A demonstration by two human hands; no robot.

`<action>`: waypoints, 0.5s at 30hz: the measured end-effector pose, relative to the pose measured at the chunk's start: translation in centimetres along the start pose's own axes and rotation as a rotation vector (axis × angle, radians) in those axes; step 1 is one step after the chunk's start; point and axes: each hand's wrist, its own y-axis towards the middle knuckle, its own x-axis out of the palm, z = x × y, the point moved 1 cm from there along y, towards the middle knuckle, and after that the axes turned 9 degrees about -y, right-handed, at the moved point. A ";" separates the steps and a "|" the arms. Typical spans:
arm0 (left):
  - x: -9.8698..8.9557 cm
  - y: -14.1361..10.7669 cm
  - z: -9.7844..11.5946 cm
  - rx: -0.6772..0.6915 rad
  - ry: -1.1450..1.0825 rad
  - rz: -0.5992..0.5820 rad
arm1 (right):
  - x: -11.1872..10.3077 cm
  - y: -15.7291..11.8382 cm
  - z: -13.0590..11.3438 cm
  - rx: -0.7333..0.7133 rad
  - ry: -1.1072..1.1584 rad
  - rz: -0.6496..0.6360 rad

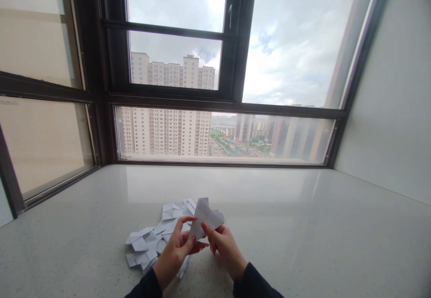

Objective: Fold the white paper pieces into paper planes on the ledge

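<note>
Folded white paper sits between two bare hands in the head view, the only feed reaching me, gripped from both sides above a pale stone ledge. From my remote seat, I see the left hand with its index finger at the sheet's left edge and its thumb at the near corner; the right hand has its thumb pressed flat across the face, while its other fingers curl beneath, their exact contact hidden from me. Neither hand is the nearer: both are clamped on the paper. Its longer run, as I read it, rises away from the fingertips toward the window, leaning slightly right, with an uneven flap jutting out beyond the right thumb. I judge that flap and the far top edge to be the relation that counts, since both stand free of the fingers, just past the right thumb's reach. Left of the left fingers, and partly behind them, spreads a loose pile of folded papers, close enough to crowd that side. Free room lies right of the right fingers, where the ledge runs on to the white wall, and beyond the fingertips toward the glass.
</note>
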 end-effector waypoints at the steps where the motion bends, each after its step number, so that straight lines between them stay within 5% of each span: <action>1: 0.1 0.0 0.1 0.004 0.004 -0.012 | 0.0 0.0 0.0 0.004 0.003 0.001; 6: 0.3 -0.1 0.8 0.084 0.119 -0.026 | -0.2 0.1 0.1 0.039 0.062 0.065; 15: -3.4 0.8 3.4 0.211 0.708 0.415 | -1.2 0.3 0.4 0.025 0.101 0.280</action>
